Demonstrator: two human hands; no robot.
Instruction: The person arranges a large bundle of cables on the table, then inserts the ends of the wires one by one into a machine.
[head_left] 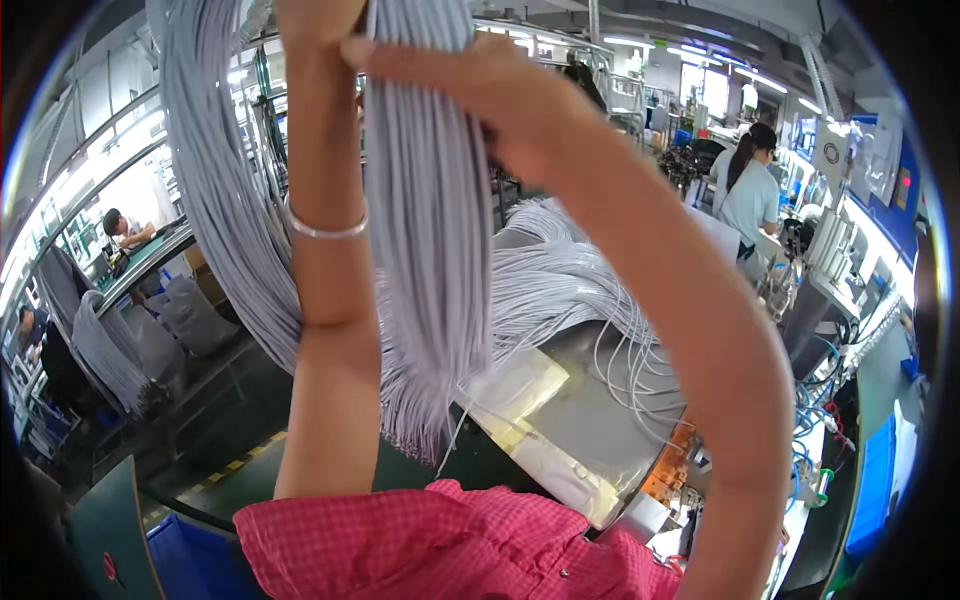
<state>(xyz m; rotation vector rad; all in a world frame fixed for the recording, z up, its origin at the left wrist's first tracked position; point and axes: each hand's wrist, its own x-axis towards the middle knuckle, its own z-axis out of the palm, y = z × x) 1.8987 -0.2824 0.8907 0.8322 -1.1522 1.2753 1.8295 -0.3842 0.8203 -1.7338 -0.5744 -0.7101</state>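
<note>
One grey cable bundle (pixel 430 220): hangs from the upper edge, in front of the bench (pixel 625 370).
Right hand (pixel 515 105): closed round the bundle, a digit laid across its front, the tip beside the left forearm (pixel 330 275).
Left hand (pixel 322 12): mostly cut off at the upper edge; its grip I cannot tell.
Silver bangle (pixel 328 233): around the left forearm.
Second cable hank (pixel 212 170): hangs left of that forearm.
Cable pile (pixel 575 275): on the bench, behind the held bundle.

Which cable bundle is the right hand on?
The bundle hanging between the forearms: the right hand crosses its front. Another bundle hangs further left, and a pile lies behind.
</note>
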